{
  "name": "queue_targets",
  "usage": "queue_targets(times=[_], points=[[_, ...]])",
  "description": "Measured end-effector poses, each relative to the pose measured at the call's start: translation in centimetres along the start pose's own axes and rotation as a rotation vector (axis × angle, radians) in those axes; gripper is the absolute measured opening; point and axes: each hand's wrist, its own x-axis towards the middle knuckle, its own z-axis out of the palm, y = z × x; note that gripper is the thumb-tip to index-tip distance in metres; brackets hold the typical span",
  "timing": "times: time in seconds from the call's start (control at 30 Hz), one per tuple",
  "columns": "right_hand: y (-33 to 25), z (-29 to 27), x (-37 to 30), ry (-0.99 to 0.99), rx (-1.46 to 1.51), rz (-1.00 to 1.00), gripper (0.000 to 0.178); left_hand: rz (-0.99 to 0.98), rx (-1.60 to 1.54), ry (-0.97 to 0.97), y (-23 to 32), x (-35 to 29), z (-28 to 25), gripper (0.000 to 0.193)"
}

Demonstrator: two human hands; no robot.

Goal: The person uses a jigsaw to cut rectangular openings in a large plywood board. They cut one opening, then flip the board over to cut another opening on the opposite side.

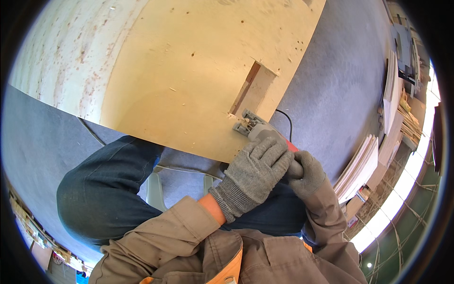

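Brown jacket cloth (279,258) spreads closest, its sleeves leading to two grey-gloved hands on a jigsaw (267,134). Over its body, the left hand (257,168) lies curled with fingers together; the right hand (307,176) is closed round its rear end, partly hidden. The jigsaw's grey shoe sits on a yellowish wooden board (189,85), at the near end of a rectangular cut-out (257,92), among wood chips. Past the board's right edge loops a black cord (289,123). Under the near edge, a bent knee in dark trousers (101,189) crowds the space beside pale legs of a seat (153,190). Stacked panels (358,166) stand on the floor (340,66), well apart at right.
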Motion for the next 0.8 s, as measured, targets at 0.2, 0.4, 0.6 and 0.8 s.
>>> queue_targets(times=[0.2, 0.4, 0.6, 0.8], points=[[-0.6, -0.5, 1.3, -0.07, -0.11, -0.122, 0.038, -0.022, 0.026, 0.017, -0.1, 0.6, 0.4, 0.045], [-0.7, -0.5, 1.9, -0.127, -0.013, -0.087, 0.041, 0.023, 0.01, 0.015, -0.3, 0.8, 0.8, 0.044], [1.0, -1.0, 2.5, -0.177, -0.084, -0.243, 0.043, 0.038, -0.034, 0.01, -0.8, 0.9, 1.1, 0.045], [-0.1, -2.1, 3.3, -0.293, -0.06, -0.173, 0.046, 0.024, 0.042, 0.021, -0.5, 1.0, 0.9, 0.046]])
